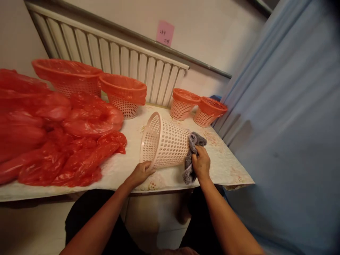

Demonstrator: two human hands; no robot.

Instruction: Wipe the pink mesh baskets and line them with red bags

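A pale pink perforated plastic wastebasket (172,143) lies tipped on its side above the table, its mouth facing left. My left hand (142,173) is closed on the lower part of its rim. In my right hand (202,162) a grey cloth (189,170) is bunched and pressed against the basket's base. The cloth covers most of that base from sight. Whether the basket's underside rests on the table I cannot tell.
Red plastic bags (66,141) are heaped on the left of the cloth-covered table (231,168). Along the back stand several baskets lined with red bags, one a small basket (180,109). Behind is a radiator (138,63); a blue curtain (278,124) hangs at the right.
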